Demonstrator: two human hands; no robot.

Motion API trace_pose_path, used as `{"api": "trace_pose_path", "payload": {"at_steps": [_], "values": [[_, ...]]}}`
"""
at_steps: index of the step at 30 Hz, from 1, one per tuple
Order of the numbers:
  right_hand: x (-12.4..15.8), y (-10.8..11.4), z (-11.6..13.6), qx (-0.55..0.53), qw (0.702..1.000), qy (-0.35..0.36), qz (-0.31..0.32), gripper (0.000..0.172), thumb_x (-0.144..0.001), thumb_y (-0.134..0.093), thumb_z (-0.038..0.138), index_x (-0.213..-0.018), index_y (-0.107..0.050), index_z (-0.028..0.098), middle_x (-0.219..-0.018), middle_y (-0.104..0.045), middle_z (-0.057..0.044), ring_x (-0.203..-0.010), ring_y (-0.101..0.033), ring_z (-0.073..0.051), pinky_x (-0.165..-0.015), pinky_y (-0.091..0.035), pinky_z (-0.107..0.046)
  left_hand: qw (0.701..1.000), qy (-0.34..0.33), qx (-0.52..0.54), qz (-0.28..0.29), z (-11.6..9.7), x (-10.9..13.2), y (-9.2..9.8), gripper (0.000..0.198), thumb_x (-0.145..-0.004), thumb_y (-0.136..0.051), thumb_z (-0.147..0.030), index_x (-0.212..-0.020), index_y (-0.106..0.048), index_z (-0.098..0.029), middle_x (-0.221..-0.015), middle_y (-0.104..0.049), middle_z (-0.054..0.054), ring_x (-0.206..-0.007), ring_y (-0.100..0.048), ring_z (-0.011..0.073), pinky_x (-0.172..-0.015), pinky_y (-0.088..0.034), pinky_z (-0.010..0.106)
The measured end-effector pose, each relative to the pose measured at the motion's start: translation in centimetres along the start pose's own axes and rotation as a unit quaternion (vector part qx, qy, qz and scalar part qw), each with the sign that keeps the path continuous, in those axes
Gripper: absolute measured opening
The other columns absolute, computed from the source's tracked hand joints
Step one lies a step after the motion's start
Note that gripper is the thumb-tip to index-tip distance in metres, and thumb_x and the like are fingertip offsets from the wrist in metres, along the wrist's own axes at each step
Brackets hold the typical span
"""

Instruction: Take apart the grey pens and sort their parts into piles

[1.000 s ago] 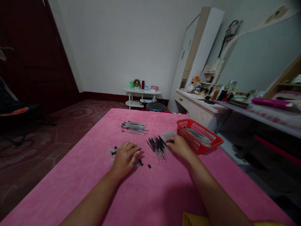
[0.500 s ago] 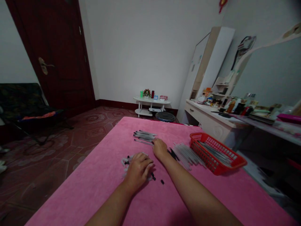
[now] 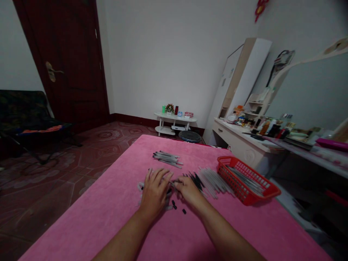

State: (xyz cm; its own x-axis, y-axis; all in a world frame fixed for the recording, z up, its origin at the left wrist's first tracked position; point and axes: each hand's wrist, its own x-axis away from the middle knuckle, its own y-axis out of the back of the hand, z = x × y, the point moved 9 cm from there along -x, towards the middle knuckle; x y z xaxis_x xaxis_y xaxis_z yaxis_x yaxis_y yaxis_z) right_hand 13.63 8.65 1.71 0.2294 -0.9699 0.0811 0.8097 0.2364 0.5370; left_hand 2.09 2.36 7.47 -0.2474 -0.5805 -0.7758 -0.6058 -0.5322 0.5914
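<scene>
My left hand (image 3: 154, 188) lies palm down with fingers stretched out over a loose pile of whitish and black small pen parts (image 3: 140, 186), mostly hidden beneath it. Close to its fingertips, my right hand (image 3: 188, 189) is closed in a pinch; whatever it holds is too small to make out. Small black pieces (image 3: 174, 205) lie just in front of the hands, one apart from the others. Beyond the hands rests a row of pens (image 3: 166, 158) with dark ends. Right of my right hand are black pointed pieces (image 3: 197, 181) and a fan of clear pen barrels (image 3: 214, 182).
A red plastic basket (image 3: 246, 198) with long thin grey sticks inside stands at the right of the pink-covered table (image 3: 108, 217). Farther right is a white dresser (image 3: 239, 136) crowded with bottles. A round dark stool (image 3: 189, 136) and low white shelf (image 3: 165, 129) stand beyond.
My right hand has come back from the row of pens toward my left hand, leaving the row lying there. The fingers of my left hand have spread over the pile.
</scene>
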Motion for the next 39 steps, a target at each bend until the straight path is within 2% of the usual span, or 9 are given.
{"api": "trace_pose_path", "payload": {"at_steps": [4,8,11,14,20,27,32,36,39], "values": [[2.7,-1.7,-2.4,-0.237,0.968,-0.066,0.054,0.022,-0.073,-0.054,0.038,-0.068,-0.052,0.016,-0.047,-0.049,0.004,-0.031,-0.035,-0.007,-0.034,-0.022,-0.019,0.999,-0.019,0.003,0.034,-0.3,-0.1,-0.5,0.026,-0.086,-0.051,-0.016,-0.106,-0.065,-0.026,-0.099,-0.069,0.005,-0.111,-0.054,0.0265,-0.104,-0.026,0.060],[3.8,-2.2,-3.3,-0.379,0.909,-0.138,0.103,0.022,-0.071,-0.059,0.035,-0.071,-0.054,0.014,-0.050,-0.048,0.005,-0.033,-0.028,-0.002,-0.035,-0.014,-0.016,0.996,-0.067,0.035,0.048,-1.3,0.0,-0.8,0.023,-0.086,-0.053,-0.020,-0.105,-0.065,-0.025,-0.092,-0.069,0.005,-0.100,-0.057,0.0231,-0.104,-0.029,0.057],[4.4,-2.5,-3.1,-0.442,0.866,-0.182,0.150,0.015,-0.077,-0.055,0.028,-0.073,-0.054,0.013,-0.049,-0.042,0.007,-0.033,-0.020,-0.001,-0.037,-0.008,-0.016,0.992,-0.098,0.048,0.055,-1.8,0.1,-0.9,0.026,-0.085,-0.053,-0.018,-0.108,-0.063,-0.025,-0.092,-0.067,0.006,-0.096,-0.057,0.0210,-0.102,-0.032,0.054],[4.8,-2.5,-2.8,-0.438,0.860,-0.182,0.187,0.020,-0.080,-0.056,0.031,-0.070,-0.052,0.014,-0.047,-0.038,0.008,-0.034,-0.018,-0.001,-0.037,-0.007,-0.016,0.989,-0.119,0.057,0.062,-2.0,0.2,-0.9,0.022,-0.085,-0.055,-0.019,-0.104,-0.064,-0.025,-0.083,-0.065,0.004,-0.084,-0.056,0.0190,-0.094,-0.038,0.047],[5.1,-2.1,-1.6,-0.340,0.910,-0.085,0.221,0.041,-0.069,-0.069,0.051,-0.070,-0.055,0.013,-0.049,-0.048,0.005,-0.033,-0.018,0.001,-0.036,-0.006,-0.018,0.984,-0.140,0.013,0.107,-2.3,0.3,-1.4,0.013,-0.085,-0.054,-0.022,-0.094,-0.063,-0.022,-0.075,-0.062,0.005,-0.073,-0.051,0.0191,-0.065,-0.035,0.035],[4.4,1.6,-0.5,-0.045,0.998,0.025,0.040,0.014,-0.068,-0.063,0.028,-0.065,-0.058,0.016,-0.053,-0.058,0.000,-0.049,-0.051,-0.012,-0.048,-0.032,-0.023,0.982,-0.102,-0.013,0.160,-1.3,0.6,-2.1,0.010,-0.083,-0.053,-0.026,-0.078,-0.060,-0.021,-0.070,-0.062,0.003,-0.069,-0.055,0.0190,-0.062,-0.034,0.032],[5.1,5.5,0.7,0.240,0.961,0.070,-0.121,0.007,-0.069,-0.067,0.026,-0.072,-0.065,0.020,-0.070,-0.067,-0.002,-0.067,-0.059,-0.016,-0.057,-0.031,-0.025,0.992,0.039,-0.066,0.104,4.2,0.5,-0.5,0.017,-0.084,-0.044,-0.019,-0.074,-0.058,-0.022,-0.064,-0.062,0.001,-0.061,-0.059,0.0181,-0.055,-0.037,0.028],[4.9,3.2,0.3,0.249,0.958,0.088,-0.108,0.010,-0.074,-0.066,0.030,-0.078,-0.066,0.021,-0.078,-0.069,-0.002,-0.072,-0.061,-0.017,-0.061,-0.034,-0.024,0.998,0.065,-0.005,0.011,5.7,0.5,0.8,0.020,-0.086,-0.043,-0.017,-0.094,-0.061,-0.020,-0.086,-0.068,0.005,-0.081,-0.064,0.0198,-0.070,-0.047,0.030],[5.0,0.2,0.4,0.252,0.956,0.130,-0.072,0.009,-0.072,-0.070,0.027,-0.079,-0.067,0.021,-0.086,-0.069,-0.002,-0.081,-0.062,-0.017,-0.066,-0.036,-0.023,0.997,0.058,0.055,-0.004,5.4,0.5,0.8,0.024,-0.085,-0.044,-0.014,-0.100,-0.062,-0.019,-0.092,-0.067,0.007,-0.088,-0.062,0.0211,-0.078,-0.048,0.034]]}}
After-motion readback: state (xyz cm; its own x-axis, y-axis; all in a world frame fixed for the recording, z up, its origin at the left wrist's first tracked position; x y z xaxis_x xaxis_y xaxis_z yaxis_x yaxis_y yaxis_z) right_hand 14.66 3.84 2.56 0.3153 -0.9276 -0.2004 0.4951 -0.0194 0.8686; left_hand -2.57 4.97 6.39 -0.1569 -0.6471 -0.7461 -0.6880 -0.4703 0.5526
